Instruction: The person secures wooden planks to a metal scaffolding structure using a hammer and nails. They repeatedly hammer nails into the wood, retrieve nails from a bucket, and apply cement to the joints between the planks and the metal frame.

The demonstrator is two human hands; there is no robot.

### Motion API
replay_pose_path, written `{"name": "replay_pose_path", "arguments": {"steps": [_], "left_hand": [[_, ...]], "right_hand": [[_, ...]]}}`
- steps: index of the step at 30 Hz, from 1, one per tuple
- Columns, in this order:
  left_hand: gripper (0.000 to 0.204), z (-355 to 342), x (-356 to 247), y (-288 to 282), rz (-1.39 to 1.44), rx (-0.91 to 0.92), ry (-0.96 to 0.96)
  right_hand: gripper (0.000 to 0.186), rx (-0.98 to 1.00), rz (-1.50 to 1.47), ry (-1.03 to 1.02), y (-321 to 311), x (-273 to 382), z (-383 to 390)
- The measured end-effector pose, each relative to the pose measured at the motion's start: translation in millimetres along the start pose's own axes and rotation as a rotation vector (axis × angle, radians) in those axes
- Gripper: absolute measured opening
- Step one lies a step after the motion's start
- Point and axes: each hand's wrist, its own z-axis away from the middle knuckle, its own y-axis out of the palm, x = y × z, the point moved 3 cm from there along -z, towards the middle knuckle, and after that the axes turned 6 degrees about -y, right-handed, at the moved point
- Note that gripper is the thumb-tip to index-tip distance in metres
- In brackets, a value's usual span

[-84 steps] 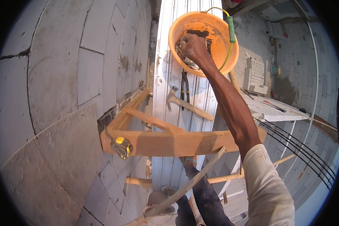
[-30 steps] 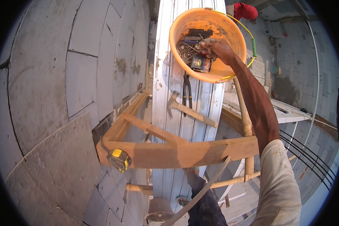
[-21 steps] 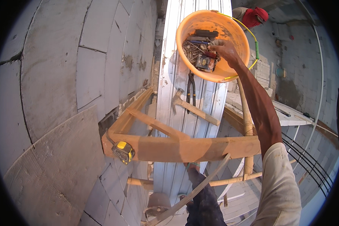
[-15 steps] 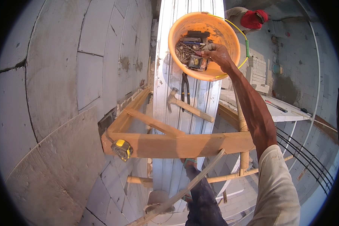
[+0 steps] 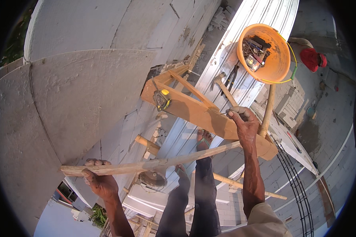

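Clasps with the left hand (image 5: 102, 183) the left end of a long, narrow wooden strip (image 5: 158, 162), pale, rough and weathered, with fingers curled over its upper edge and thumb pressed on the lower side. Holds the strip slanting across 2 dark-trousered legs (image 5: 205, 189), its other end just by a broad brown plank (image 5: 197, 118); cannot tell whether wood meets wood there. Pinches between thumb and fingertips of the right hand (image 5: 246, 125) a small dark piece (image 5: 227, 113), slender like a nail but too small to identify surely, seen against the plank's smooth, flat face.

Has a rounded black-and-yellow tape measure (image 5: 162, 99) near the plank's left end, and a thinner, square-edged brace (image 5: 194, 91) meeting the plank at an angle. Has beyond these a claw hammer (image 5: 226, 93), dull metal head and plain wooden handle, lying on a ribbed, shiny metal sheet (image 5: 225, 43) just beside dark pincers (image 5: 233, 76). Faces, farther up the sheet, a round orange bucket (image 5: 279, 65) with stained inner wall, containing tangled nails (image 5: 248, 49) and a small box (image 5: 252, 62). Has at left a grey, gritty board (image 5: 87, 94); at right, a smooth bamboo pole (image 5: 268, 110) and thin black steel bars (image 5: 292, 181). Shares the place with 1 other person (image 5: 310, 59) in a red head covering.
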Motion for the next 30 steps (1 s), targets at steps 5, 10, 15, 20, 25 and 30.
{"name": "replay_pose_path", "arguments": {"steps": [5, 10, 15, 20, 25, 30], "left_hand": [[0.034, -0.1, 0.9, 6.5, -0.093, -0.04, 0.031], [0.04, -3.5, 7.6, -0.7, -0.071, -0.101, 0.022], [0.025, -7.7, 6.5, -2.0, -0.327, -0.026, 0.044], [0.015, -11.0, 10.8, -4.7, -0.432, -0.013, 0.255], [0.03, -8.2, 24.4, -2.9, -0.048, 0.104, 0.156], [0.065, -2.3, 37.1, 3.9, 0.667, 0.116, -0.284]], "right_hand": [[0.012, 0.14, 0.016, -0.067, 84.2, 69.2, 79.7], [0.02, 0.244, -0.007, -0.426, 162.4, 139.9, 121.9], [0.023, 0.343, 0.058, -0.848, 232.1, 202.2, 158.2], [0.021, 0.366, 0.042, -1.205, 296.6, 225.0, 185.2], [0.026, 0.366, 0.143, -1.357, 325.1, 227.2, 192.0], [0.03, 0.348, 0.336, -1.453, 327.3, 230.2, 197.6]]}}
